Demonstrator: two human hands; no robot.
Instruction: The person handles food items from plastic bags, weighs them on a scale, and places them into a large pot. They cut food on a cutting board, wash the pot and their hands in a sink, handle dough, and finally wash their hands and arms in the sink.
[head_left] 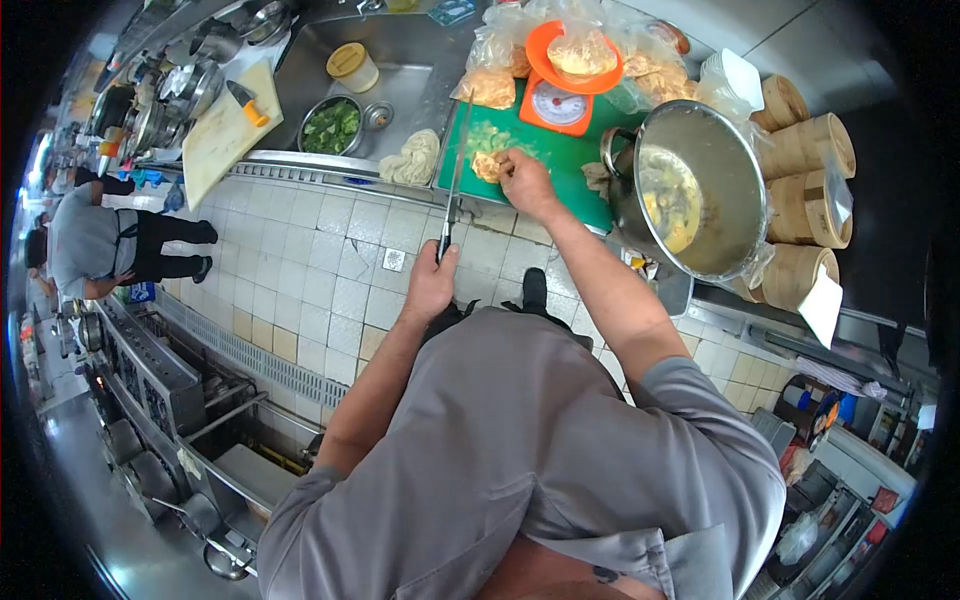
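My left hand (432,285) is wrapped round the black handle of a long knife (459,160), its blade pointing away from me along the left side of the green cutting board (575,165). Over the board, the fingers of my right hand (527,185) are closed on a yellowish-orange piece of food (486,167), whose kind I cannot make out. Pale green-yellow bits (487,138) lie just beyond it. An orange kitchen scale (556,108) stands at the board's far edge, a bag of orange food on its tray.
Right of the board, a large steel pot (735,190) holds yellowish contents. Bamboo steamers (810,207) stand beyond it. To the left are a crumpled cloth (410,158), a sink (410,90) with a bowl of greens (331,128), and a white board with an orange-handled knife (247,103). Another person (95,240) stands far left.
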